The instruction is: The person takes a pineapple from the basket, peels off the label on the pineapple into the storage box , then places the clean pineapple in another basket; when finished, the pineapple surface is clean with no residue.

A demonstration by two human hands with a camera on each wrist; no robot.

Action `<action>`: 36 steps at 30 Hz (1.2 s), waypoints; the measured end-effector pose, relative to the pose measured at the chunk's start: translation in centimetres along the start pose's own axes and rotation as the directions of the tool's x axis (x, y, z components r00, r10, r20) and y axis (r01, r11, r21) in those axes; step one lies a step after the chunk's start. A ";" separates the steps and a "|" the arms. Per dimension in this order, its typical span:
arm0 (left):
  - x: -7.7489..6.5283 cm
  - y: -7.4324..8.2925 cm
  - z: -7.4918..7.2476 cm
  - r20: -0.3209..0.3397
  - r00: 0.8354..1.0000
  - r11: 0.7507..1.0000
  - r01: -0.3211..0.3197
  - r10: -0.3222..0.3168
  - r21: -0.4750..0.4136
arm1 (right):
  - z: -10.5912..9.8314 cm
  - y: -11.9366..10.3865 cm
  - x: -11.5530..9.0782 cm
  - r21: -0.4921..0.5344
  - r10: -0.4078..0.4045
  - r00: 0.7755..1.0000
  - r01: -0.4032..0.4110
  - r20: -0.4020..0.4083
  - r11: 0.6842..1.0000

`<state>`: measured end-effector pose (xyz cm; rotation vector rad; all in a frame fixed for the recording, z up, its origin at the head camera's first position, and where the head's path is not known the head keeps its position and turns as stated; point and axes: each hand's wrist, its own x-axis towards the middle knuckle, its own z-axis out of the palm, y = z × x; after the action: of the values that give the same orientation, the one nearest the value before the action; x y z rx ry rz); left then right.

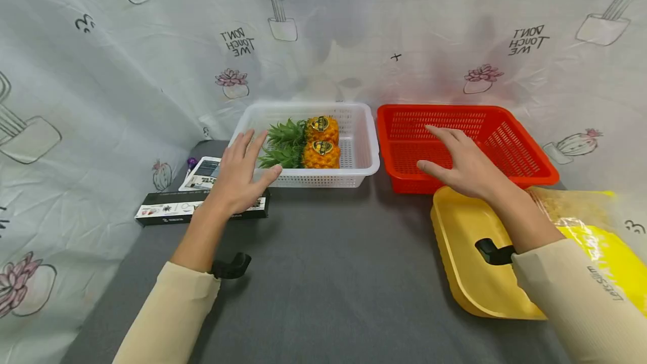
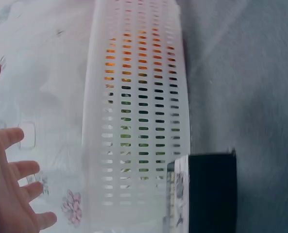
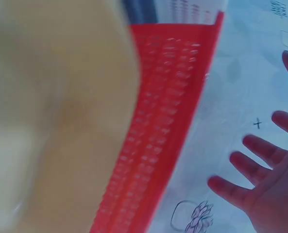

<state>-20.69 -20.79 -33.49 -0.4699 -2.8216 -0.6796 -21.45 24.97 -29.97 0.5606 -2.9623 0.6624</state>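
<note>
My left hand (image 1: pixel 241 172) hovers with spread fingers beside the front left corner of the white plastic basket (image 1: pixel 372 150). Two pineapples, an upper one (image 1: pixel 324 130) and a lower one (image 1: pixel 320 159), lie in that basket, orange with green leaf crowns and dark labels. In the head view my right hand (image 1: pixel 462 163) overlaps the front of the red plastic basket (image 1: pixel 404 181), thumb apart from the fingers. Neither hand holds anything. The left wrist view has the left hand (image 2: pixel 12 184) at its edge; the right wrist view has the right hand (image 3: pixel 270 179).
A yellow tray (image 1: pixel 455 251) stands under my right forearm, with a clear and yellow plastic bag (image 1: pixel 606 251) to its right. At the left lie a long black box (image 1: pixel 167 209), a printed card (image 1: pixel 204 173) and a purple-topped item (image 1: pixel 191 162). A patterned sheet (image 1: pixel 343 32) hangs behind.
</note>
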 end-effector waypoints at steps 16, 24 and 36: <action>-1.1 -0.2 2.0 -0.297 0.945 0.914 0.004 -0.136 -0.406 | -0.2 -4.5 5.8 0.151 -0.016 0.991 -0.004 0.133 0.988; -1.9 -1.6 2.0 -0.512 0.707 0.686 -0.052 -0.488 -0.726 | 0.4 -7.3 8.9 0.142 -0.040 0.968 0.005 0.248 0.990; -1.9 -3.4 2.9 -0.270 0.612 0.412 0.101 -0.743 -0.905 | 2.3 -9.1 13.0 0.195 -0.085 0.935 0.017 0.346 0.981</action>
<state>-20.43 -22.74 -37.90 0.4660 -1.7101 -1.9010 -30.24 11.98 -26.69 0.8521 -3.2157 0.9366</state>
